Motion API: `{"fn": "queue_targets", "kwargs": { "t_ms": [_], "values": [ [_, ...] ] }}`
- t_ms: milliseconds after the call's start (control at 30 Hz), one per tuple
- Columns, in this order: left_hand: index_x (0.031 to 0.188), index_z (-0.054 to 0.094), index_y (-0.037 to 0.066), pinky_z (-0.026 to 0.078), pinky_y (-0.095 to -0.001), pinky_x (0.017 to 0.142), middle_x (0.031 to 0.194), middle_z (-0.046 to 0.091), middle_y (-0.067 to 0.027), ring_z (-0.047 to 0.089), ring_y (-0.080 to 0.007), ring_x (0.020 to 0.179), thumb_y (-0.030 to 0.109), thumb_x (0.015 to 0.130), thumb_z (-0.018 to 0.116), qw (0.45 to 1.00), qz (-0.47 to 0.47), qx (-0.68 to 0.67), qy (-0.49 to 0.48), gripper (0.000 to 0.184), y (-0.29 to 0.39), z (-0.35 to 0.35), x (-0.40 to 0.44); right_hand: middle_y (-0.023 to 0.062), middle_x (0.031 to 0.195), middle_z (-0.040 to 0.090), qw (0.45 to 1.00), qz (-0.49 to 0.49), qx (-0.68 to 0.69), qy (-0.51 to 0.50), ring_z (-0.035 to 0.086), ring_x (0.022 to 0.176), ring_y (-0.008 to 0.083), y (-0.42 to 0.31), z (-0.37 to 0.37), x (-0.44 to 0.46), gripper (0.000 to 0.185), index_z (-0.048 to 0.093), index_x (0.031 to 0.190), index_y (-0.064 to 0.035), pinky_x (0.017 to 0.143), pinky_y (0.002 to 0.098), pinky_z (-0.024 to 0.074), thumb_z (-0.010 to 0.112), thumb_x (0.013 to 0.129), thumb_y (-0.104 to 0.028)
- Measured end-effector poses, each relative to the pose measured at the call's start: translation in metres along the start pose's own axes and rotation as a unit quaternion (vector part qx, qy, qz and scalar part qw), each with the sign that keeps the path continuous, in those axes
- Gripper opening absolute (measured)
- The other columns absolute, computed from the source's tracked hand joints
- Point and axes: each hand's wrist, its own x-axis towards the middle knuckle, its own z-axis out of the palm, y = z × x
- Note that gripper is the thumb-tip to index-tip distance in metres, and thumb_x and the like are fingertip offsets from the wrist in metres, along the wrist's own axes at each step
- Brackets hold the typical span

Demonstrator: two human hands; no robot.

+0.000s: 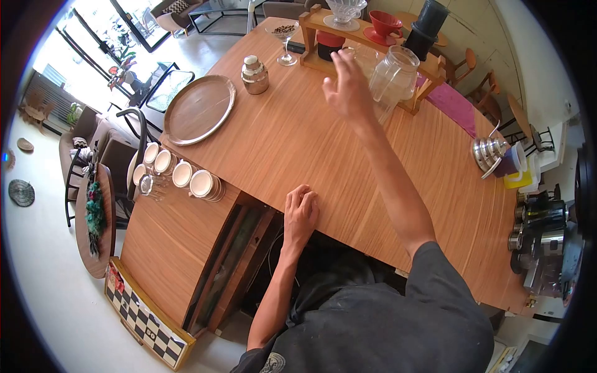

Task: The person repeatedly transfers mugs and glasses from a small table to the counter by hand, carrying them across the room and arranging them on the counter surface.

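My right hand is raised over the far part of the wooden counter, its fingers apart and nothing in them. Just right of it stands a clear glass jar, and behind the fingertips a red and black container sits beneath a wooden stand. On the stand are a clear glass dripper and a red dripper. My left hand rests at the near edge of the counter, fingers loosely bent and holding nothing.
A round tray, a metal shaker and a stemmed glass of dark beans stand to the left. Several lidded glass cups line the counter's left edge. A gooseneck kettle and a pink cloth are at the right.
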Motion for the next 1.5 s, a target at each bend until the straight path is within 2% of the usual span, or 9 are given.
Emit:
{"fn": "queue_targets", "kwargs": {
  "t_ms": [133, 300, 400, 600, 867, 1167, 1233, 1367, 1500],
  "values": [
    [0.105, 0.065, 0.003, 0.049, -0.044, 0.096, 0.121, 0.059, -0.0144, 0.055, -0.0351, 0.115, 0.002, 0.086, 0.066, 1.0, -0.003, -0.001, 0.004, 0.019, -0.001, 0.002, -0.001, 0.0195, 0.141, 0.055, 0.993, -0.062, 0.038, 0.094, 0.05, 0.134, 0.0363, -0.005, -0.066, -0.005, 0.049, 0.054, 0.137, 0.0, 0.115, 0.0452, 0.0388, 0.063, 0.09, -0.009],
    [0.104, 0.066, 0.003, 0.049, -0.0435, 0.096, 0.121, 0.059, -0.0147, 0.056, -0.0345, 0.115, 0.003, 0.087, 0.066, 1.0, 0.008, 0.007, 0.004, 0.017, -0.002, 0.001, -0.002, 0.0187, 0.138, 0.056, 0.989, -0.032, 0.059, 0.13, 0.052, 0.131, 0.0359, 0.018, -0.082, -0.067, 0.046, 0.054, 0.136, -0.005, 0.11, 0.0432, 0.0433, 0.06, 0.09, -0.002],
    [0.104, 0.067, 0.004, 0.05, -0.043, 0.095, 0.122, 0.059, -0.0149, 0.056, -0.0341, 0.115, 0.003, 0.088, 0.066, 1.0, 0.008, 0.015, -0.008, 0.016, -0.002, 0.001, -0.003, 0.0177, 0.141, 0.053, 0.987, 0.06, 0.094, 0.115, 0.052, 0.131, 0.0355, 0.03, -0.076, -0.132, 0.05, 0.052, 0.139, -0.0064, 0.11, 0.0429, 0.0437, 0.059, 0.09, -0.001],
    [0.109, 0.067, 0.003, 0.046, -0.0443, 0.101, 0.126, 0.059, -0.0162, 0.055, -0.036, 0.118, 0.002, 0.088, 0.063, 0.999, -0.007, 0.02, -0.028, 0.021, 0.005, -0.006, -0.002, 0.0169, 0.14, 0.054, 0.975, 0.202, 0.075, -0.053, 0.052, 0.131, 0.0355, 0.038, -0.076, -0.241, 0.05, 0.052, 0.138, -0.0064, 0.11, 0.0441, 0.0449, 0.061, 0.09, -0.002],
    [0.116, 0.065, 0.002, 0.044, -0.0448, 0.105, 0.131, 0.058, -0.0187, 0.055, -0.0368, 0.123, 0.007, 0.091, 0.062, 0.997, -0.009, 0.066, -0.039, 0.026, 0.017, -0.008, -0.016, 0.0185, 0.142, 0.053, 0.976, 0.182, 0.03, -0.119, 0.05, 0.133, 0.0384, 0.032, -0.097, -0.285, 0.038, 0.061, 0.128, -0.001, 0.109, 0.0456, 0.0458, 0.061, 0.09, -0.006],
    [0.119, 0.066, 0.004, 0.042, -0.0436, 0.106, 0.132, 0.06, -0.0169, 0.055, -0.0337, 0.125, 0.02, 0.091, 0.066, 0.981, 0.021, 0.192, -0.029, 0.032, 0.044, 0.0, -0.054, 0.0174, 0.143, 0.053, 0.978, 0.103, 0.028, -0.179, 0.054, 0.129, 0.0372, 0.027, -0.131, -0.321, 0.038, 0.063, 0.127, -0.0047, 0.108, 0.0445, 0.0463, 0.061, 0.089, -0.008],
    [0.119, 0.067, 0.005, 0.041, -0.044, 0.107, 0.132, 0.06, -0.0168, 0.055, -0.0338, 0.126, 0.021, 0.091, 0.067, 0.982, 0.022, 0.185, -0.041, 0.032, 0.058, 0.008, -0.066, 0.0167, 0.137, 0.059, 0.973, 0.128, 0.098, -0.164, 0.056, 0.127, 0.0361, 0.04, -0.154, -0.336, 0.036, 0.064, 0.124, -0.0047, 0.108, 0.0441, 0.0461, 0.06, 0.089, -0.008],
    [0.116, 0.068, 0.006, 0.041, -0.0442, 0.107, 0.129, 0.061, -0.0162, 0.055, -0.0346, 0.125, 0.022, 0.09, 0.07, 0.978, 0.044, 0.197, -0.045, 0.031, 0.098, 0.025, -0.093, 0.0184, 0.126, 0.064, 0.989, 0.143, -0.026, -0.031, 0.06, 0.121, 0.0362, 0.135, -0.242, -0.395, 0.029, 0.066, 0.117, -0.0031, 0.103, 0.0429, 0.0486, 0.057, 0.089, -0.006],
    [0.116, 0.068, 0.006, 0.039, -0.0444, 0.109, 0.127, 0.061, -0.0163, 0.054, -0.0332, 0.125, 0.019, 0.087, 0.072, 0.982, 0.077, 0.156, -0.068, 0.032, 0.144, 0.057, -0.126, 0.0237, 0.142, 0.054, 0.925, 0.298, -0.237, 0.006, 0.048, 0.136, 0.0382, 0.267, -0.376, -0.463, 0.044, 0.054, 0.136, -0.0011, 0.112, 0.0439, 0.0412, 0.053, 0.093, -0.008]
  ]
}}
